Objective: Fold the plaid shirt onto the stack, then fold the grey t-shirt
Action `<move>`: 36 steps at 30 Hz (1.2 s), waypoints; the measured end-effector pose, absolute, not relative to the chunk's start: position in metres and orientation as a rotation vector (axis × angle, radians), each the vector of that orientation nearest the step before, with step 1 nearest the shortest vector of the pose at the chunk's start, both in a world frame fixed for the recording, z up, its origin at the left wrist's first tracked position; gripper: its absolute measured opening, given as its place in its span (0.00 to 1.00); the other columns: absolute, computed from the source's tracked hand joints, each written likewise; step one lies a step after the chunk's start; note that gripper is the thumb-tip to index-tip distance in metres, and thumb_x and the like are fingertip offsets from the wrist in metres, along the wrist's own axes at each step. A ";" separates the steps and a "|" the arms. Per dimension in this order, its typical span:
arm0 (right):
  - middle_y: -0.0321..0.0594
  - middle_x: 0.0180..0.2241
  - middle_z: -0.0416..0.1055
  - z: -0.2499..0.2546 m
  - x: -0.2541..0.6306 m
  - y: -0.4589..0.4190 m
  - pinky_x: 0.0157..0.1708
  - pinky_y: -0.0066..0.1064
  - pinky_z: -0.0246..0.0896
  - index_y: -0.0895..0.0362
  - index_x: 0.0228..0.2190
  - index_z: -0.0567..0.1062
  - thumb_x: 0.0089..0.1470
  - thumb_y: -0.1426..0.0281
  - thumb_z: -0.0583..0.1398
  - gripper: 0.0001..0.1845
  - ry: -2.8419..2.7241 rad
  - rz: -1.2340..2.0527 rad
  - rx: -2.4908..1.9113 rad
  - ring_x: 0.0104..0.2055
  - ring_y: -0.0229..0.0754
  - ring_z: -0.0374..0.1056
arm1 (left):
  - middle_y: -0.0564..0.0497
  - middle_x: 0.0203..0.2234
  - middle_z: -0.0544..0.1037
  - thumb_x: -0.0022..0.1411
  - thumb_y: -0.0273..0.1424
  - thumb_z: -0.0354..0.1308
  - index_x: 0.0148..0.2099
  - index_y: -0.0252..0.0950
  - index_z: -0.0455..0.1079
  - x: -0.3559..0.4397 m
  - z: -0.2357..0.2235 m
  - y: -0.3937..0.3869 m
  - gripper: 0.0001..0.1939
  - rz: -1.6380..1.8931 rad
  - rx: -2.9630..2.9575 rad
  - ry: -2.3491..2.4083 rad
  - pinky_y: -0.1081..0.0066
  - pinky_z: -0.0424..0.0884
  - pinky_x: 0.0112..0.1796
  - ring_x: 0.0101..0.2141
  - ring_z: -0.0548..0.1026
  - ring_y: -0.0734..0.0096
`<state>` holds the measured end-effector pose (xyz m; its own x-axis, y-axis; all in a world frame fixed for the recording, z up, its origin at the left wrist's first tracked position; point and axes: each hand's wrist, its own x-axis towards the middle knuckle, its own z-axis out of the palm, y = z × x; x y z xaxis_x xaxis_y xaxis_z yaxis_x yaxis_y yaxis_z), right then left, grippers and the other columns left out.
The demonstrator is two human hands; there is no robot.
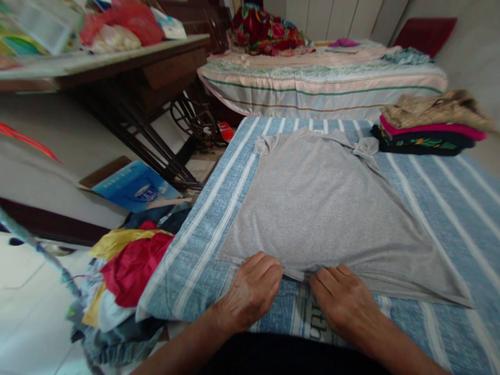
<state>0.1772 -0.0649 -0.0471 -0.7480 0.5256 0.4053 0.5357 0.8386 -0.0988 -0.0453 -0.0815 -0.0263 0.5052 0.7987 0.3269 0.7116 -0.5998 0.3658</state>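
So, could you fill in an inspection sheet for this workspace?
Surface: striped cloth, blue with white bands.
Things in hand: grey shirt, spread out, sleeves at the far end, slightly creased.
Clutter: clothes stack at far right; loose clothes pile and blue box at left.
Grip: left hand and right hand, fingers curled on the shirt's near hem.
Cables: red strands at left; cannot tell if cable.
Surroundings: cluttered table at left, covered bed beyond.

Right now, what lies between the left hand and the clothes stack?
The head view shows the grey shirt between the left hand and the clothes stack, then some striped sheet.
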 end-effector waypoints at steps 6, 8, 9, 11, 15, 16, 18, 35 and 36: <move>0.40 0.25 0.60 -0.051 0.174 -0.065 0.28 0.36 0.45 0.59 0.28 0.70 0.57 0.81 0.49 0.13 -2.581 -0.121 -0.839 0.25 0.42 0.55 | 0.50 0.26 0.67 0.65 0.22 0.43 0.31 0.35 0.65 -0.045 -0.023 -0.080 0.13 0.636 2.605 1.335 0.69 0.65 0.32 0.29 0.66 0.70; 0.40 0.25 0.60 -0.052 0.174 -0.065 0.28 0.36 0.45 0.59 0.29 0.70 0.57 0.81 0.48 0.13 -2.557 -0.113 -0.814 0.25 0.42 0.55 | 0.51 0.26 0.67 0.64 0.21 0.43 0.30 0.35 0.64 -0.047 -0.024 -0.081 0.13 0.589 2.625 1.319 0.69 0.65 0.32 0.29 0.65 0.71; 0.40 0.25 0.60 -0.051 0.174 -0.065 0.28 0.36 0.45 0.60 0.29 0.70 0.57 0.81 0.48 0.14 -2.551 -0.104 -0.800 0.25 0.43 0.55 | 0.51 0.26 0.67 0.64 0.21 0.43 0.30 0.35 0.63 -0.048 -0.024 -0.082 0.12 0.568 2.636 1.309 0.69 0.65 0.32 0.29 0.65 0.71; 0.40 0.25 0.60 -0.050 0.176 -0.066 0.28 0.36 0.45 0.60 0.29 0.70 0.56 0.82 0.47 0.14 -2.564 -0.090 -0.780 0.25 0.43 0.55 | 0.51 0.26 0.67 0.64 0.21 0.45 0.30 0.35 0.63 -0.053 -0.025 -0.083 0.11 0.546 2.656 1.281 0.70 0.65 0.31 0.28 0.65 0.71; 0.41 0.25 0.61 -0.050 0.177 -0.066 0.29 0.36 0.46 0.60 0.29 0.71 0.56 0.82 0.47 0.15 -2.579 -0.092 -0.757 0.25 0.42 0.56 | 0.51 0.27 0.70 0.64 0.24 0.48 0.33 0.35 0.65 -0.074 -0.026 -0.083 0.07 0.661 2.632 1.356 0.70 0.66 0.34 0.31 0.68 0.71; 0.41 0.25 0.61 -0.050 0.178 -0.066 0.29 0.36 0.47 0.60 0.29 0.71 0.56 0.82 0.47 0.15 -2.576 -0.097 -0.757 0.25 0.42 0.56 | 0.50 0.28 0.71 0.64 0.25 0.48 0.34 0.35 0.65 -0.082 -0.026 -0.082 0.06 0.713 2.603 1.471 0.69 0.67 0.36 0.32 0.69 0.70; 0.41 0.25 0.61 -0.052 0.178 -0.066 0.29 0.36 0.47 0.60 0.29 0.71 0.56 0.82 0.47 0.14 -2.584 -0.104 -0.768 0.25 0.42 0.57 | 0.49 0.30 0.72 0.64 0.28 0.49 0.36 0.36 0.65 -0.097 -0.025 -0.080 0.05 0.740 2.498 1.823 0.67 0.68 0.37 0.35 0.70 0.67; 0.39 0.25 0.60 -0.049 0.178 -0.068 0.29 0.36 0.45 0.58 0.28 0.67 0.50 0.84 0.48 0.13 -2.653 -0.072 -0.748 0.25 0.43 0.55 | 0.57 0.18 0.69 0.55 0.36 0.52 0.26 0.39 0.63 -0.136 -0.003 -0.068 0.08 0.358 1.527 2.221 0.73 0.60 0.27 0.24 0.70 0.70; 0.39 0.25 0.60 -0.049 0.178 -0.069 0.29 0.36 0.46 0.58 0.28 0.67 0.50 0.84 0.48 0.13 -2.657 -0.074 -0.760 0.25 0.43 0.55 | 0.57 0.18 0.69 0.55 0.36 0.52 0.27 0.39 0.63 -0.137 -0.003 -0.069 0.07 0.355 1.555 2.213 0.73 0.60 0.27 0.24 0.70 0.70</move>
